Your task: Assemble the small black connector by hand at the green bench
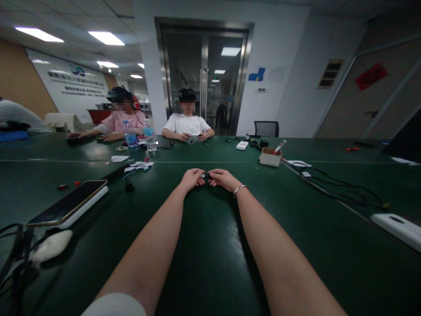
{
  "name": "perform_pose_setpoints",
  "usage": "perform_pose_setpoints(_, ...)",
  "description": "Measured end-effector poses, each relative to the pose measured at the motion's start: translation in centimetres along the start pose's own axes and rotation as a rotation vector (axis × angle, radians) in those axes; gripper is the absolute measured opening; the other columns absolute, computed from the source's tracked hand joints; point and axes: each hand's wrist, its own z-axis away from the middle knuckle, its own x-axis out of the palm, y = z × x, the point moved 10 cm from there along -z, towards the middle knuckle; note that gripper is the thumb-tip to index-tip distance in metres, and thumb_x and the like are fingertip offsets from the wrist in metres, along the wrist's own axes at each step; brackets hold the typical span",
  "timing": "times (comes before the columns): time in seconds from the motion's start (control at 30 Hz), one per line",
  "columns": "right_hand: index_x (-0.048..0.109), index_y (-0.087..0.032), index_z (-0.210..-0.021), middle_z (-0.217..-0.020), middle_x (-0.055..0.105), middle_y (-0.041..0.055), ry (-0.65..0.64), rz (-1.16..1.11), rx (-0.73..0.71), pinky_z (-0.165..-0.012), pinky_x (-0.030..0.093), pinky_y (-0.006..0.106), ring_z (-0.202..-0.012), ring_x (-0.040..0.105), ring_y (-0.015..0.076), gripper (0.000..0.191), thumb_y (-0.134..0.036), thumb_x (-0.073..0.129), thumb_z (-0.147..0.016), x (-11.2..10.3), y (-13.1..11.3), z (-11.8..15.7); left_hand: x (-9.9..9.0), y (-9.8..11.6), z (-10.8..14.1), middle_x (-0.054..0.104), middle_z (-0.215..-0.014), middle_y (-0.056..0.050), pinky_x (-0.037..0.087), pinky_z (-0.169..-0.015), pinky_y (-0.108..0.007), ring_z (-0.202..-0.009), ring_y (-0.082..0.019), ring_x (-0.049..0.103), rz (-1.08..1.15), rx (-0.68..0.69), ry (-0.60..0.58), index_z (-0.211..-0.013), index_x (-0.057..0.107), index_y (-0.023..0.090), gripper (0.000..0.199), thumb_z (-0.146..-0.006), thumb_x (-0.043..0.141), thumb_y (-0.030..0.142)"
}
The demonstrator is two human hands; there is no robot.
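Note:
My left hand (192,179) and my right hand (225,179) meet over the middle of the green table (207,245). Between their fingertips is a small silver-and-black object (205,175), too small to tell its kind. The left fingers pinch its silver end, and the right fingers close around its dark end. Much of it is hidden by the fingers. A silver bracelet (240,190) circles my right wrist. Left of my hands lie a dark brush-like item (129,185) and crumpled white paper (140,166).
A phone (70,202) rests on a white box (86,206) at left, near cables and a white mouse-shaped item (52,246). A small open box (270,157) and black cables (342,186) are to the right. Two people sit opposite, near water bottles (150,137).

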Motion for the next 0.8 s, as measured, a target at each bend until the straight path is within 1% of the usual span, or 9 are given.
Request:
perform_pose_setpoints(0.17,0.060,-0.010,-0.100,-0.065,0.066,0.0018,-0.015,-0.017,-0.027,-0.054,0.055,0.015,-0.053,0.063,0.0074,0.021,-0.004,0.061,-0.080,-0.1,-0.3,0.2,0.1,0.0,0.0,0.057,-0.048,0.001,0.035,-0.043,-0.016,-0.040,-0.007,0.052,-0.047,-0.009,0.018,-0.089,0.056,0.012,0.025,-0.092,0.041,0.032)
perform_pose_setpoints(0.23,0.061,-0.010,-0.098,-0.063,0.065,0.0013,-0.004,-0.020,-0.028,-0.053,0.055,0.015,-0.053,0.063,0.0077,0.021,-0.004,0.064,-0.078,-0.2,-0.3,0.2,0.0,-0.1,-0.1,0.057,-0.048,0.001,0.036,-0.044,-0.017,-0.041,-0.008,0.053,-0.045,-0.016,0.029,-0.085,0.054,0.013,0.026,-0.092,0.042,0.036)
perform_pose_setpoints(0.33,0.062,-0.010,-0.096,-0.062,0.065,0.0014,0.029,-0.037,-0.022,-0.052,0.054,0.015,-0.053,0.063,0.0078,0.018,-0.003,0.063,-0.079,-0.6,-0.2,0.1,0.1,-0.4,-0.2,0.059,-0.051,-0.001,0.038,-0.046,-0.018,-0.044,-0.009,0.055,-0.016,-0.036,0.030,-0.082,0.052,0.014,0.029,-0.090,0.044,0.041)
perform_pose_setpoints(0.4,0.062,-0.010,-0.096,-0.063,0.065,0.0016,0.046,-0.057,-0.018,-0.053,0.055,0.015,-0.053,0.063,0.0076,0.018,-0.003,0.062,-0.079,-0.8,-0.1,0.1,0.2,-0.5,-0.2,0.062,-0.056,-0.002,0.040,-0.048,-0.018,-0.047,-0.009,0.058,0.002,-0.053,0.022,-0.084,0.053,0.014,0.024,-0.087,0.050,0.038)
perform_pose_setpoints(0.47,0.062,-0.010,-0.095,-0.066,0.066,0.0025,0.053,-0.076,-0.021,-0.054,0.055,0.015,-0.055,0.064,0.0076,0.018,-0.002,0.062,-0.079,-0.9,-0.1,0.2,0.3,-0.5,-0.1,0.064,-0.060,-0.003,0.040,-0.049,-0.018,-0.051,-0.010,0.059,0.008,-0.066,0.021,-0.085,0.055,0.013,0.017,-0.082,0.057,0.030)
perform_pose_setpoints(0.53,0.063,-0.010,-0.094,-0.069,0.067,0.0034,0.055,-0.089,-0.025,-0.055,0.055,0.015,-0.056,0.064,0.0076,0.018,-0.002,0.062,-0.078,-0.9,-0.2,0.2,0.1,-0.4,0.0,0.064,-0.063,-0.003,0.040,-0.050,-0.018,-0.053,-0.010,0.059,0.006,-0.069,0.030,-0.085,0.056,0.013,0.014,-0.078,0.060,0.024)
perform_pose_setpoints(0.7,0.062,-0.009,-0.095,-0.069,0.066,0.0037,0.072,-0.090,-0.019,-0.054,0.054,0.015,-0.055,0.064,0.0078,0.018,0.000,0.058,-0.080,-1.0,-0.1,0.3,-0.4,-0.4,-0.2,0.065,-0.074,-0.005,0.043,-0.052,-0.019,-0.061,-0.010,0.059,-0.009,-0.028,0.055,-0.083,0.061,0.013,0.015,-0.075,0.062,0.024)
perform_pose_setpoints(0.8,0.062,-0.010,-0.095,-0.069,0.066,0.0039,0.074,-0.084,-0.018,-0.054,0.054,0.015,-0.056,0.064,0.0080,0.019,0.000,0.060,-0.079,-1.0,-0.1,0.3,-0.8,-0.4,-0.2,0.063,-0.077,-0.003,0.044,-0.053,-0.018,-0.062,-0.009,0.057,-0.015,-0.004,0.086,-0.085,0.062,0.014,0.017,-0.072,0.064,0.024)
